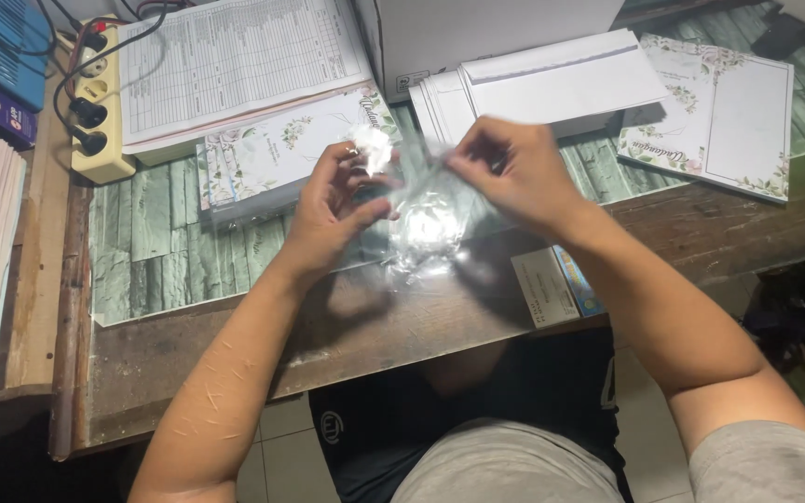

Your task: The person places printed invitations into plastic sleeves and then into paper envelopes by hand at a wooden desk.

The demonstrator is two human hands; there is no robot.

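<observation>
Clear, shiny plastic, a thin sleeve (pixel 426 219), is stretched between the two hands above the wooden desk (pixel 235 345), catching bright glare. The left hand (pixel 333 210) pinches its upper left edge between thumb and fingertips; the right hand (pixel 514 168) pinches the upper right edge, fingers curled inward. Just behind the left hand lies a stack of floral cards (pixel 272 154), with a printed sheet of tables (pixel 235 61) beyond it. White envelopes (pixel 552 84) lie behind the right hand, another floral card (pixel 729 112) sits far right, and a small box (pixel 556 284) lies at the desk's front edge. A power strip (pixel 95 102) sits at left.
</observation>
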